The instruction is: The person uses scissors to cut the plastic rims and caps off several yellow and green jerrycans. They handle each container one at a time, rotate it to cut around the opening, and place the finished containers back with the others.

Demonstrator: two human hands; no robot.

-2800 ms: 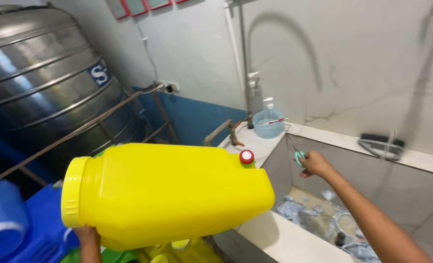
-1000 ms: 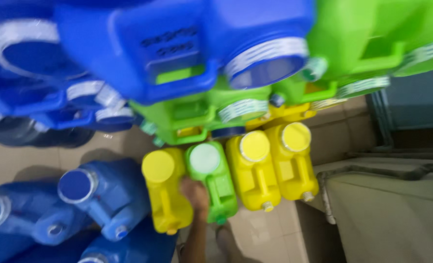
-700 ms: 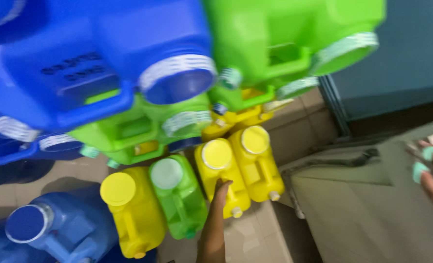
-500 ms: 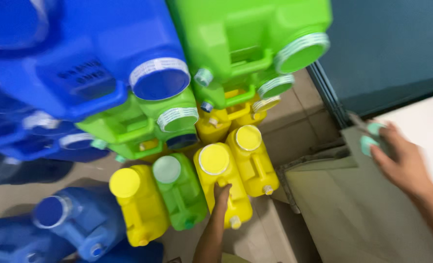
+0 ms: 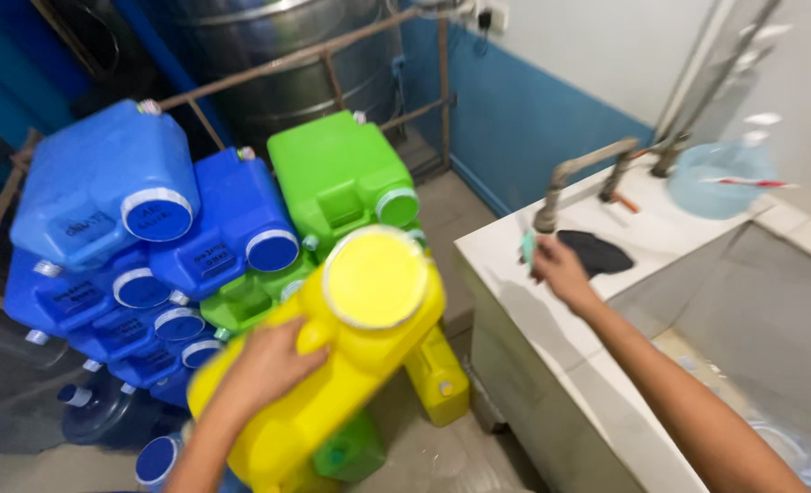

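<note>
The view has swung up from the floor, so the stacked blue jerrycans [image 5: 154, 215] and the green jerrycan [image 5: 337, 173] now sit to the left instead of filling the frame. Half a second ago the left hand [image 5: 264, 365] reached down to the row of small containers on the floor; now it grips a large yellow jerrycan [image 5: 332, 365] by its handle, lifted with the yellow cap facing the camera. The right hand [image 5: 559, 269] (holding something small and teal) has moved from the frame's edge to the white desk [image 5: 533, 301], just beside the metal tap [image 5: 574, 178].
</note>
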